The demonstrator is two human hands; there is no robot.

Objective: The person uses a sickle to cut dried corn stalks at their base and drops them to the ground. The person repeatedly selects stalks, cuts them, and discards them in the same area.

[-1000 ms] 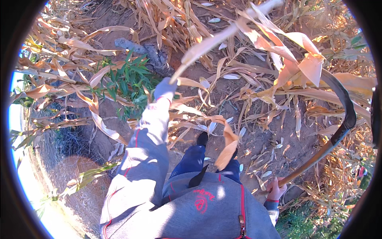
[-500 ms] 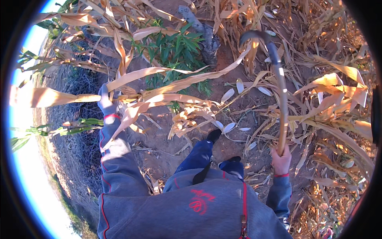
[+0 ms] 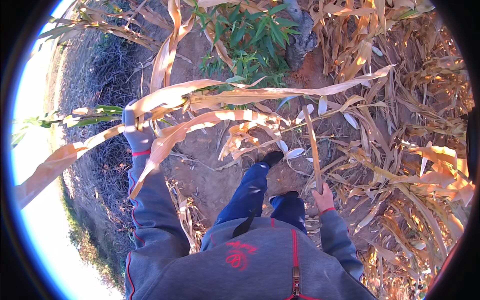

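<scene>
My gloved left hand (image 3: 137,129) is closed around a dry corn stalk, whose long tan leaves (image 3: 260,94) spread to the right across the view. My bare right hand (image 3: 324,198) grips the lower end of a sickle's long wooden handle (image 3: 313,145). The handle points up and away from me. Its far end reaches the corn leaves, which hide the curved blade. Whether the blade touches the stalk cannot be seen.
A green leafy plant (image 3: 250,42) grows ahead beside a grey stump-like piece of wood (image 3: 300,37). Pale elongated pieces, perhaps corn ears or husks (image 3: 351,120), lie on the soil. Dry corn litter (image 3: 425,190) covers the right side. Dark brush (image 3: 107,65) lies left.
The sickle has swung left and its blade has passed behind the leaves. My right hand has moved left with it. My left hand still holds the stalk; the view has shifted.
</scene>
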